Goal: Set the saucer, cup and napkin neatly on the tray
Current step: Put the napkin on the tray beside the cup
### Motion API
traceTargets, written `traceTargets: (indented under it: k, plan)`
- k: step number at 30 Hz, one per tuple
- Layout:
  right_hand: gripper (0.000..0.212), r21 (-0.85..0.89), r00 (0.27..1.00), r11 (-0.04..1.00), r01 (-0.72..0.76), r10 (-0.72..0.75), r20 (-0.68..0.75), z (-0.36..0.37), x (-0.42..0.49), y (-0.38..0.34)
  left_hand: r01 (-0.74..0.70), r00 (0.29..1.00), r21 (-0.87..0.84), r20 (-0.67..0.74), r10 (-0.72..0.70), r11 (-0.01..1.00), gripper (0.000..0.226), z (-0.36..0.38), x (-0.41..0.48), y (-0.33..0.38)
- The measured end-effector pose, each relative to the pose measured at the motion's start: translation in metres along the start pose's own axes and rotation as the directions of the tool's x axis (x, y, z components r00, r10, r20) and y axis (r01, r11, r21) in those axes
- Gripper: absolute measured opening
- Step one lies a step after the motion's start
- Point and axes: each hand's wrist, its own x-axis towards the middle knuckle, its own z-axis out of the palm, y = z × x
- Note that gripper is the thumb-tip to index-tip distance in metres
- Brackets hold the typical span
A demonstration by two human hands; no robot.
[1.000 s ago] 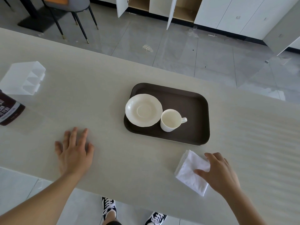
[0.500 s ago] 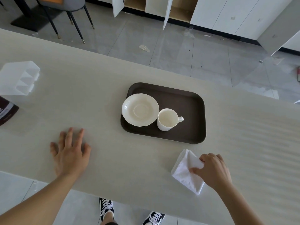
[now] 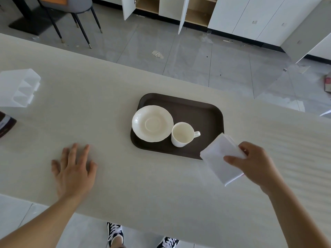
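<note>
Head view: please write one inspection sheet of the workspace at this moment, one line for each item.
Surface: pale table, bare in front.
Job's things: saucer and cup side by side on dark tray; napkin held over the tray's near right corner.
Clutter: clear organiser, dark packet at left.
Grippers: left hand flat on table; right hand pinching napkin.
Cables: nothing seen.
Surroundings: tiled floor, chair, open cabinets.

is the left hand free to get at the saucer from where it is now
Probably yes. The left hand lies flat and empty on the table, with only bare tabletop between it and the saucer on the tray's near-left side.
</note>
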Motion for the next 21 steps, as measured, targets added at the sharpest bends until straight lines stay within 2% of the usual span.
traceTargets:
  k: [5,15,18,21]
  plan:
    - [0.026,0.042,0.995,0.999,-0.011,0.015,-0.099,0.004,0.038,-0.008,0.004,1.0,-0.003,0.001,-0.004,1.0,0.063,-0.001,0.0,0.001]
    - [0.027,0.207,0.986,0.971,-0.117,0.138,-0.093,0.047,0.074,0.008,0.01,1.0,0.012,0.01,-0.01,1.0,0.062,-0.001,0.0,0.001]
    - [0.027,0.133,0.984,0.986,-0.105,0.122,-0.129,0.051,0.077,0.012,0.016,1.0,0.015,0.019,-0.016,1.0,0.062,-0.002,0.0,0.001]
    - [0.029,-0.058,0.989,0.997,-0.059,0.05,-0.142,0.052,0.077,0.015,0.02,1.0,0.016,0.022,-0.021,1.0,0.062,-0.002,0.001,0.002]
